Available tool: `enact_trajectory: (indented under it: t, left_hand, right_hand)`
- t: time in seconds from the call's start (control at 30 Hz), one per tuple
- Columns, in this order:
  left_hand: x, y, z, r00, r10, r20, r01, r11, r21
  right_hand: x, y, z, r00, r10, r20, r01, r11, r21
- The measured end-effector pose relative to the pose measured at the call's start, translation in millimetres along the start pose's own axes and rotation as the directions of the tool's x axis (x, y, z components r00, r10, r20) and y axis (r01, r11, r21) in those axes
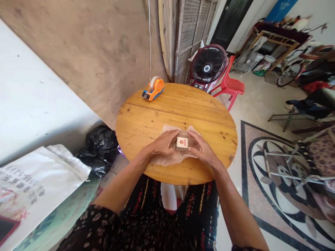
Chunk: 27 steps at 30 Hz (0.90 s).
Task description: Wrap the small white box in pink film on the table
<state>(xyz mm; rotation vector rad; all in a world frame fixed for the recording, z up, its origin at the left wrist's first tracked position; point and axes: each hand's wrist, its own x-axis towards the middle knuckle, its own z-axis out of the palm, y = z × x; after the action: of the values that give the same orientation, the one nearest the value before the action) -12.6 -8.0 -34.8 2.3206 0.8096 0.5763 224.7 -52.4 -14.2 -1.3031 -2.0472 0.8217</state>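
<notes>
A small cream box [182, 142] with red print on top sits on a sheet of clear bubble wrap [167, 159], roughly at the sheet's middle. My left hand [165, 143] curves around the box's left side, thumb and fingers apart, resting on the wrap. On the other side my right hand [202, 148] is also open, its fingers stretched toward the far edge of the wrap and its thumb close to the box's right side. Whether either thumb touches the box, I cannot tell. Wrap beneath the palms is hidden.
The round wooden table [136, 120] carries an orange tape dispenser [154, 90] at its far left. Beyond the table stand a fan [208, 64] and a red plastic chair [231, 85]. A black plastic bag [101, 146] lies at the left, by a white sack [44, 170].
</notes>
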Motion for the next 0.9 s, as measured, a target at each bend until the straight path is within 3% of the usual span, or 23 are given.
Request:
enact_trajectory:
  t: [0.17,0.37,0.53,0.67,0.77,0.9]
  left_hand:
    - [0,2,-1.7,0.998,0.052,-0.024,-0.052,0.999,-0.008]
    - [0,1,0.2,1.000,-0.014,-0.018,0.014,1.000,0.004]
    - [0,5,1.7,0.998,-0.056,-0.005,0.057,0.997,0.043]
    - [2,10,2.0,0.997,-0.080,-0.001,0.080,0.994,0.068]
    - [3,10,4.1,0.993,-0.117,0.014,0.116,0.989,0.090]
    - [3,9,6.6,0.992,-0.120,0.038,0.115,0.988,0.104]
  right_hand:
    - [-5,-1,4,0.999,0.038,0.025,-0.036,0.998,-0.051]
    - [1,-12,15,0.996,0.084,0.002,-0.080,0.965,-0.248]
    - [3,-19,14,0.998,0.051,-0.046,-0.059,0.976,-0.209]
    - [-7,-13,1,0.987,0.073,-0.141,-0.087,0.992,-0.091]
    - [-21,-1,-17,0.942,0.202,-0.268,-0.200,0.979,0.035]
    - [-31,27,-39,0.801,0.278,-0.531,-0.243,0.960,0.135]
